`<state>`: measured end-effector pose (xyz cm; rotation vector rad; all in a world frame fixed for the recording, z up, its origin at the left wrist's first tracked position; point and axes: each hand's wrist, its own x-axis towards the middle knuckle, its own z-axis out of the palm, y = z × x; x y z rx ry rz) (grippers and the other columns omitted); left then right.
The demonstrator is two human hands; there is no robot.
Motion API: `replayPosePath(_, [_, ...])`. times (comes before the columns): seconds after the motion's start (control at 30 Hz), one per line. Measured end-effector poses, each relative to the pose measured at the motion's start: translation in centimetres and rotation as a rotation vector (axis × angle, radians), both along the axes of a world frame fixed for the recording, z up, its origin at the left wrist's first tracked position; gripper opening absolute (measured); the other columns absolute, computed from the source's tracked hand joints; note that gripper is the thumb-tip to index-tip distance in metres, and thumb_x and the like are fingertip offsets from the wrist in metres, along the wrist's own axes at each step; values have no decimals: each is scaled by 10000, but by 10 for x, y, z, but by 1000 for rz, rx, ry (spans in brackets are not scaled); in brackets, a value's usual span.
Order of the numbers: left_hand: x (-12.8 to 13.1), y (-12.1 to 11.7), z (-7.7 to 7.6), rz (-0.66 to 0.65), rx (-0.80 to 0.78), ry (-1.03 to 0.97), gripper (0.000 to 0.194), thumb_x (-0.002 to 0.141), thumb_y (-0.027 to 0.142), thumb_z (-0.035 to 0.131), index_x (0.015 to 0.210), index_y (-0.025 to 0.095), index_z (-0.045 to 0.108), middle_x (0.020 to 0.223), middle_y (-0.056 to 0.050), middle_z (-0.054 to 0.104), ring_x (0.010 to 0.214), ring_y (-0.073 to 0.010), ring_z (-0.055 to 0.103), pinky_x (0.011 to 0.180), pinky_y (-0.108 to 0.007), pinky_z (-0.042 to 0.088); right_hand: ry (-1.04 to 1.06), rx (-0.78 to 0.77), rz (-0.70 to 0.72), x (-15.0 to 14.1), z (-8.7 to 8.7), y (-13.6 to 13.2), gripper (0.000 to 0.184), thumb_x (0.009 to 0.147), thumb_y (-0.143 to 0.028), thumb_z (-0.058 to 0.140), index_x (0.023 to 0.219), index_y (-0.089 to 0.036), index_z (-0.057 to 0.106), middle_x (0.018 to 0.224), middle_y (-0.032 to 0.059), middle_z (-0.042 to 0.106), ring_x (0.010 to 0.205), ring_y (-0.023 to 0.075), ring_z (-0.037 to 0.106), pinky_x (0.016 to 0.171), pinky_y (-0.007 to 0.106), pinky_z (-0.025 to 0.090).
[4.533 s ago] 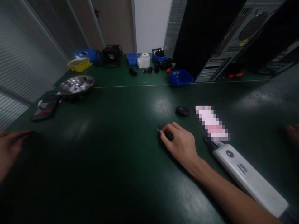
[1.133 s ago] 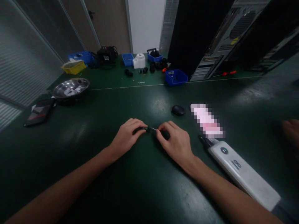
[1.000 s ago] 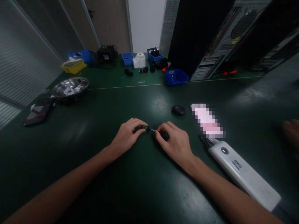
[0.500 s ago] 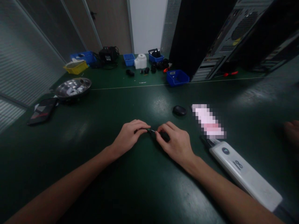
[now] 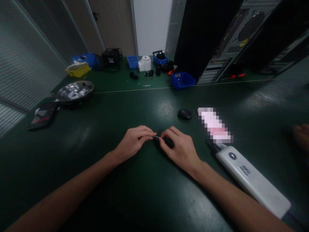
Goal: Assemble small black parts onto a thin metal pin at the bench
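Observation:
At the middle of the green table, my left hand [image 5: 132,140] is closed in a pinch, thumb against fingers, on a small dark part with a hint of green [image 5: 154,138]. Facing it, my right hand [image 5: 180,145] pinches a thin silvery piece [image 5: 157,137], whose end meets or nearly meets the dark part; the fingers cover most of both. Beneath the right palm there is a dark shape [image 5: 169,142] I cannot make out fully. A black computer mouse [image 5: 184,114] lies just beyond my right hand.
On the right lie a white power bank marked 18 [image 5: 253,180] and a blurred-out phone [image 5: 214,125]; another person's hand [image 5: 301,133] rests beyond. A steel bowl [image 5: 75,90] and a dark tablet-like item [image 5: 43,115] are left. Behind stand a blue bin [image 5: 182,80] and a computer case [image 5: 222,54].
My right hand has edged left toward my left hand, so less of the silvery piece shows between them. The left hand has barely moved.

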<state>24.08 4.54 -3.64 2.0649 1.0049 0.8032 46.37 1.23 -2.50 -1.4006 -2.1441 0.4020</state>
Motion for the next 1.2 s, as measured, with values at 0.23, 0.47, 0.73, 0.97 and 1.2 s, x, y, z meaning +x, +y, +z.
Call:
replayPosePath(0.23, [-3,-1,5,13,-51,-82,197,949,276,597,1071,290,751,1104,-8,719,1030,-128,664,942,-288,545,244,-25,88,0,2,2,114,967,-276,571,933,-206,655,875,18,625,781,143,597,707,268,453])
replayPosePath(0.47, [-1,-1,2,28,19,-12,244,971,310,553,1146,326,721,1104,-10,713,1052,-144,627,931,-329,512,282,-33,59,1,2,4,109,956,-284,596,903,-207,653,845,11,630,755,143,589,665,266,442])
replayPosePath(0.73, [-2,5,2,13,-94,-59,273,950,332,596,1206,355,689,1134,-10,687,1047,-149,609,928,-326,488,335,-23,22,1,2,5,115,949,-277,618,867,-205,654,820,0,621,742,137,584,646,258,427])
replayPosePath(0.97, [1,1,2,5,20,101,385,1006,329,459,1374,409,541,1191,-8,629,1097,-153,529,951,-354,450,301,7,-22,2,0,6,108,950,-256,620,866,-200,656,820,-2,614,734,135,574,680,269,425])
replayPosePath(1.2, [9,-3,5,-25,150,438,495,1017,272,374,1498,386,375,1176,-58,547,1103,-196,473,966,-405,444,86,10,-81,4,-3,9,112,961,-260,598,883,-199,651,873,17,629,763,152,596,698,282,428])
